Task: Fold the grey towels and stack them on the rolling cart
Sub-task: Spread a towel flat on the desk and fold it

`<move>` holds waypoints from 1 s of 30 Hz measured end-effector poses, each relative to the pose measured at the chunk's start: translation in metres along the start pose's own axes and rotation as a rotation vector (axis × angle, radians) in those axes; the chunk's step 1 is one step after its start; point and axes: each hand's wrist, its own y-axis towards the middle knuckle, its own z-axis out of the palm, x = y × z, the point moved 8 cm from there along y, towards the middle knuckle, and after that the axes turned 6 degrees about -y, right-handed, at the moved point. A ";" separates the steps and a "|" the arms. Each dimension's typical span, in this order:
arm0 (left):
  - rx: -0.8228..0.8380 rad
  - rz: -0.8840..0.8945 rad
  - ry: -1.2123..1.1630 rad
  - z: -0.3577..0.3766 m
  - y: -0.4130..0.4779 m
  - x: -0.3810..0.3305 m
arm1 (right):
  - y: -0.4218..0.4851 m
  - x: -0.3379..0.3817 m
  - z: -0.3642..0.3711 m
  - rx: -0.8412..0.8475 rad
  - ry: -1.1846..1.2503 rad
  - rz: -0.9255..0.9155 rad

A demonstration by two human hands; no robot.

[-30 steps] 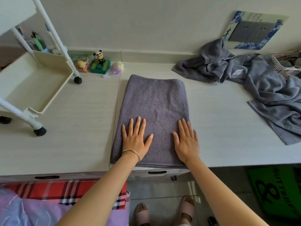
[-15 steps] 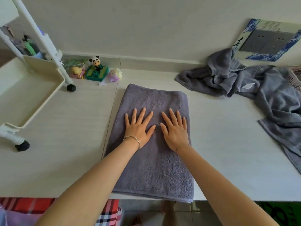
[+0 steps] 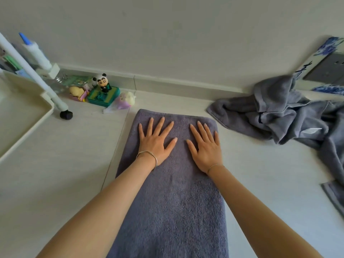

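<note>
Home, prob. a bedroom or utility corner. Pale wood-look counter (image 3: 260, 174) set vs a plain off-white wall w/ a low backsplash. Small cartoon figurines by the wall: panda-hat figure (image 3: 103, 84) on a green box (image 3: 103, 95), plus a yellow toy (image 3: 76, 91) and a pastel one (image 3: 126, 100). White plastic rolling cart (image 3: 26, 112) w/ black caster at left, pens etc. behind it. Grey towels (image 3: 290, 116) heaped at right, one laid flat. Blue-patterned frame (image 3: 327, 45) around grey wall switches.
</note>
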 end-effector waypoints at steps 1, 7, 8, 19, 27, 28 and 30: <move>-0.010 0.000 0.006 -0.001 0.003 -0.001 | 0.007 -0.006 0.000 -0.002 0.003 0.032; -0.037 -0.039 0.014 -0.001 0.012 0.001 | 0.039 -0.036 0.002 -0.007 0.018 0.127; -0.033 -0.044 0.017 -0.001 0.014 0.001 | 0.043 -0.038 0.001 -0.012 0.027 0.138; 0.026 0.129 0.003 -0.001 -0.103 -0.026 | -0.084 0.002 -0.022 -0.042 0.153 -0.086; 0.058 0.166 0.123 0.012 -0.186 0.019 | -0.156 -0.014 -0.004 0.125 0.092 -0.022; 0.073 0.167 0.117 0.011 -0.191 0.018 | -0.163 -0.009 -0.009 0.125 0.094 -0.021; 0.117 0.212 0.115 0.014 -0.203 0.010 | -0.179 0.007 -0.017 0.103 0.108 -0.082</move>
